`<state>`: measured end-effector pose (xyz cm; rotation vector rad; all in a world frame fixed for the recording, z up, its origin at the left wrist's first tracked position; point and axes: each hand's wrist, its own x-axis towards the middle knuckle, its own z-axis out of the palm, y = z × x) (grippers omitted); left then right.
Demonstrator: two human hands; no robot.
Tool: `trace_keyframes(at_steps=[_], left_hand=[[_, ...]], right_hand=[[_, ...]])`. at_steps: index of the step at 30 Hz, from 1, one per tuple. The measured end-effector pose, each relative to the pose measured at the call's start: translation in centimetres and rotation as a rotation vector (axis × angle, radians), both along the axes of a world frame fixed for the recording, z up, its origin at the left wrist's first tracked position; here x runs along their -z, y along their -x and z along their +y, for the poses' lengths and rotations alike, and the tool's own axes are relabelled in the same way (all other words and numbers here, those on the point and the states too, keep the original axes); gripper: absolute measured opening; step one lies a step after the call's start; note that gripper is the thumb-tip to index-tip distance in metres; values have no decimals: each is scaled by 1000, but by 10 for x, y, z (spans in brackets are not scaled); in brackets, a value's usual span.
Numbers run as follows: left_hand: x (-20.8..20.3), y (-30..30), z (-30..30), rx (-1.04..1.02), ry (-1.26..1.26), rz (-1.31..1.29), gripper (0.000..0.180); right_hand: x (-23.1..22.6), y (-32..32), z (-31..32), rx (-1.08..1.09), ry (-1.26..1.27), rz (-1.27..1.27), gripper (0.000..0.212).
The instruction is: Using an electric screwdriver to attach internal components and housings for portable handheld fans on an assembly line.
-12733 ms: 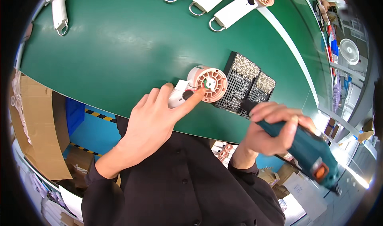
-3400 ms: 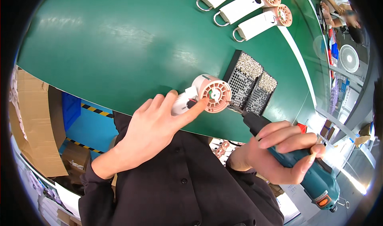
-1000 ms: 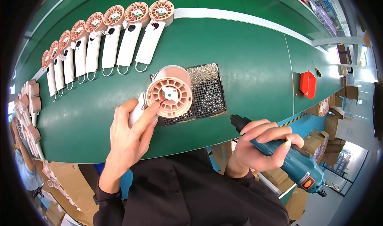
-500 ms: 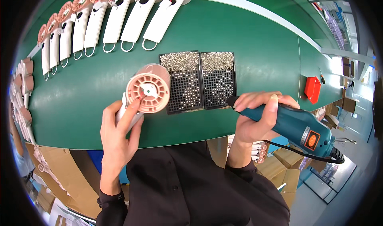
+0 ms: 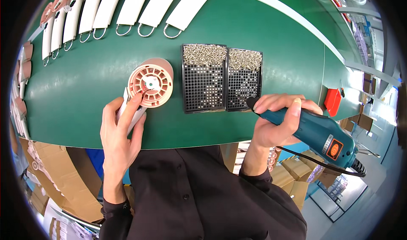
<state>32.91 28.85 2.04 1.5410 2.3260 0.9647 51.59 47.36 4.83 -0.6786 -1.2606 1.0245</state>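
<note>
My left hand (image 5: 121, 129) is closed around the white handle of a pink hair dryer (image 5: 151, 83), its open spoked end facing up. The index finger touches the rim near a red wire inside. In my right hand (image 5: 275, 125) is a teal electric screwdriver (image 5: 316, 129), gripped with fingers and thumb near its front. Its black nose sits over the lower right part of the right-hand black screw tray (image 5: 243, 85); whether it touches is unclear. Beside that stands the left-hand screw tray (image 5: 193, 89). Both trays have loose silver screws heaped at the far end and screws standing in some holes.
A row of similar dryers with white handles (image 5: 133, 4) and grey loops lies along the far left. More pink parts (image 5: 25, 70) are stacked at the left edge. A red bin (image 5: 333, 101) stands at right. Cardboard boxes (image 5: 63, 176) sit below the green table (image 5: 288, 70).
My left hand and the dryer have shifted left, away from the trays. The screwdriver's nose has moved from the right tray's edge to over its holes. The whole view has shifted slightly.
</note>
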Motion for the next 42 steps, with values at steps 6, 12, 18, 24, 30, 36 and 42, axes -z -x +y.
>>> trace_keyframes(at_steps=[6, 12, 18, 24, 30, 36, 42], left_hand=[[1, 2, -2, 3, 12, -3, 65], [5, 4, -4, -2, 10, 1, 67], [6, 6, -4, 9, 16, 0, 68], [6, 5, -5, -3, 53, -10, 68], [7, 6, -7, 3, 58, -4, 68], [9, 8, -8, 0, 62, -3, 66], [9, 8, -8, 2, 62, -3, 65]], right_hand=[[-1, 1, 0, -16, -29, -18, 22], [-1, 2, -1, -6, -33, -26, 22], [-4, 8, -4, 39, -13, -39, 23], [-5, 11, -4, 50, -32, -68, 22], [-6, 13, -3, 54, -41, -114, 21], [-5, 13, -4, 60, -39, -97, 21], [-4, 14, -4, 83, -48, -107, 21]])
